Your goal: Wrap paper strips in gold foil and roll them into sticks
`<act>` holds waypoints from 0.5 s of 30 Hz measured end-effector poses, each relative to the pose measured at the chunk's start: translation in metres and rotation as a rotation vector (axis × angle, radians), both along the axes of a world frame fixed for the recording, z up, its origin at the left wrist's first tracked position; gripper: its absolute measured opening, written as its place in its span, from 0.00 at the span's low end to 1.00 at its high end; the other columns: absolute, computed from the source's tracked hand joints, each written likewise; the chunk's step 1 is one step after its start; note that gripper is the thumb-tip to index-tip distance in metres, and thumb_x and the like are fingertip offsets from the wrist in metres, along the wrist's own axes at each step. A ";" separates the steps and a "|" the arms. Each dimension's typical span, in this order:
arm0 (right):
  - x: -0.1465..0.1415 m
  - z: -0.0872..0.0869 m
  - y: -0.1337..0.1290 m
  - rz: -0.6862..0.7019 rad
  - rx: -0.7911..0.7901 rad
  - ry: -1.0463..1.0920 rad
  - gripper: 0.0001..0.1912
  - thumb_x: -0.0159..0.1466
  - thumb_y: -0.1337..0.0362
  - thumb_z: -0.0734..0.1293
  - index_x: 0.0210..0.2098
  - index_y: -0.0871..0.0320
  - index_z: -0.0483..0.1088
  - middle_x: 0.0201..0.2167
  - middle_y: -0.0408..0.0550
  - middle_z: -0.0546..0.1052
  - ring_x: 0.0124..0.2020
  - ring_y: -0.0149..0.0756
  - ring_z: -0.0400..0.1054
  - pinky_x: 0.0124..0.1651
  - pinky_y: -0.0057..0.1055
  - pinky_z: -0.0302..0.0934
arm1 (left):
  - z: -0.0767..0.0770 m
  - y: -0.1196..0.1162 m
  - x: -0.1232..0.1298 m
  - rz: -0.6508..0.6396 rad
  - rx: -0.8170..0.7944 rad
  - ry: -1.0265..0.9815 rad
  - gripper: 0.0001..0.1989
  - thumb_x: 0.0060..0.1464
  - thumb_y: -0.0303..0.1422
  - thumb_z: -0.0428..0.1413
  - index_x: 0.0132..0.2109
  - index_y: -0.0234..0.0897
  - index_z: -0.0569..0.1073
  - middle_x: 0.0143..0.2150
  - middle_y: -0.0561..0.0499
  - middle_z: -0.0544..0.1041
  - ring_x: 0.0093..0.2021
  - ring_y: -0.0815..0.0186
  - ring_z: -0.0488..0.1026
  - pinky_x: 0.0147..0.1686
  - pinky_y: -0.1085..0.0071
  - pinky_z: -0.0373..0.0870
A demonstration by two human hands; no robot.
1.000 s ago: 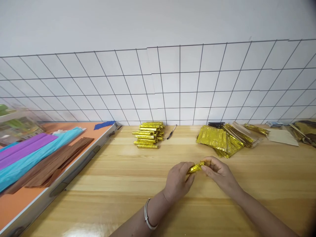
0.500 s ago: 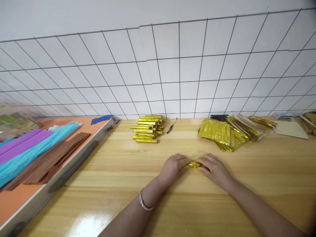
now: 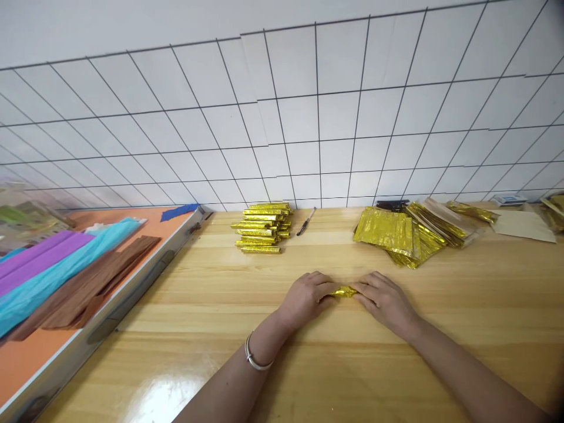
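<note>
One gold foil piece (image 3: 343,291), head view: it sits in the gap between the two hands, long axis running roughly left to right, only its shiny middle showing. Left hand (image 3: 305,299) has its fingers closed narrow on the left end, thumb on the near side, fingertips over the far side. Right hand (image 3: 385,299) mirrors that on the right end: thumb near, fingers bent over the top and far side. Both ends are covered by fingers, so their shape can't be read; can't tell either if the piece touches the wooden table (image 3: 198,305) or is held just above it. Fingertips of the two hands are apart, foil bridging between. Left wrist carries a silver bangle (image 3: 249,356). Beyond the hands, toward the wall (image 3: 295,117): stack of gold rolls (image 3: 262,229) left of centre, lying crosswise on each other, ends uneven; pen (image 3: 306,222) just right of it, at a slant; pile of flat gold foil (image 3: 383,233) further right, overlapping sheets, with a black object (image 3: 392,205) behind, partly hidden, and a beige sheet (image 3: 524,226) to its right. Far left: orange board (image 3: 26,370) with a raised edge, bearing purple (image 3: 35,258), turquoise (image 3: 70,270) and brown strips (image 3: 101,285), plus a blue scrap (image 3: 180,211) at the back corner.
</note>
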State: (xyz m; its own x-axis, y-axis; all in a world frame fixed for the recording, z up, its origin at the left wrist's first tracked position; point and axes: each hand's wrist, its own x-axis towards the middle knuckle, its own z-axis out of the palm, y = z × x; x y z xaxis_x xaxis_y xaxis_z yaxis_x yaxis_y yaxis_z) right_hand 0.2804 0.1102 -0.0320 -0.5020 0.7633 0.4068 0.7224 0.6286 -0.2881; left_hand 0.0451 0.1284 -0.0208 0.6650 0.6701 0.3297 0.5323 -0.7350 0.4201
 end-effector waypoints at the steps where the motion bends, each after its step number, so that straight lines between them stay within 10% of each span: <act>1: 0.000 -0.001 0.000 0.002 0.004 -0.010 0.13 0.63 0.64 0.61 0.46 0.55 0.70 0.36 0.50 0.73 0.40 0.39 0.64 0.42 0.37 0.62 | 0.000 0.000 -0.001 0.000 0.015 0.013 0.12 0.56 0.32 0.52 0.48 0.41 0.71 0.43 0.49 0.74 0.44 0.64 0.68 0.45 0.67 0.66; 15: -0.002 0.007 -0.003 0.053 0.050 -0.019 0.14 0.64 0.68 0.58 0.47 0.54 0.69 0.35 0.51 0.73 0.39 0.38 0.63 0.41 0.35 0.61 | -0.012 0.006 -0.004 -0.054 0.015 -0.055 0.16 0.56 0.27 0.49 0.51 0.43 0.70 0.46 0.48 0.73 0.46 0.66 0.68 0.47 0.67 0.66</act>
State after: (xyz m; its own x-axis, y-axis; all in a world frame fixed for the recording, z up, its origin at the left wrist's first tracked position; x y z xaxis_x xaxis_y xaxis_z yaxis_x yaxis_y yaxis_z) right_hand 0.2789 0.1071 -0.0246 -0.5493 0.7140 0.4341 0.6925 0.6797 -0.2417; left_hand 0.0407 0.1340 -0.0326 0.6809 0.6284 0.3762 0.4680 -0.7684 0.4365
